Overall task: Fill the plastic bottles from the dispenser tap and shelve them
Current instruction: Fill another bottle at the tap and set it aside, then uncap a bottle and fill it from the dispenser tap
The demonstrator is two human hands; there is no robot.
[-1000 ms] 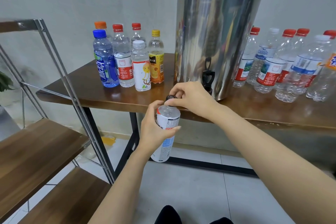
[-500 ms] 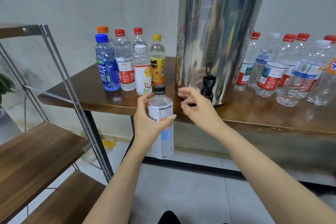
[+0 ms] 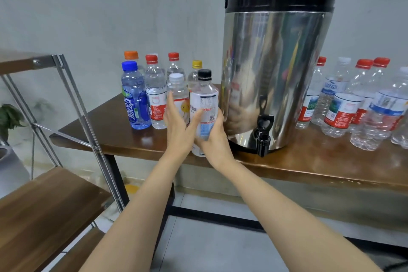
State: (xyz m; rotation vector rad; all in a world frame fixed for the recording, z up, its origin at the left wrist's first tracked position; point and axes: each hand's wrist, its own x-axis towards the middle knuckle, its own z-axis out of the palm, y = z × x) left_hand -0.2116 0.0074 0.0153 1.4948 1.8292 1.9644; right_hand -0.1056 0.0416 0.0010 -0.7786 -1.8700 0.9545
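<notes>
Just left of the dispenser [image 3: 276, 62], the black-capped bottle [image 3: 204, 97] is now up at table [image 3: 309, 161] height, right beside the capped bottles [image 3: 143, 99] parked there. Half a sec ago it was lower, in front of the tap [image 3: 263, 137], w/ the left hand [image 3: 177, 130] wrapped round it and the right hand [image 3: 215, 139] free after the cap twist. Now it's swapped: right hand's fingers curl round the lower body, left hand is flat-fingered, only its thumb touching the label afaict. So imo fill + cap are done for this one and shelving's next. The shelf [image 3: 44, 201] sits further left of the dispenser, and the clear bottles [image 3: 353, 106] right of the dispenser look empty.
</notes>
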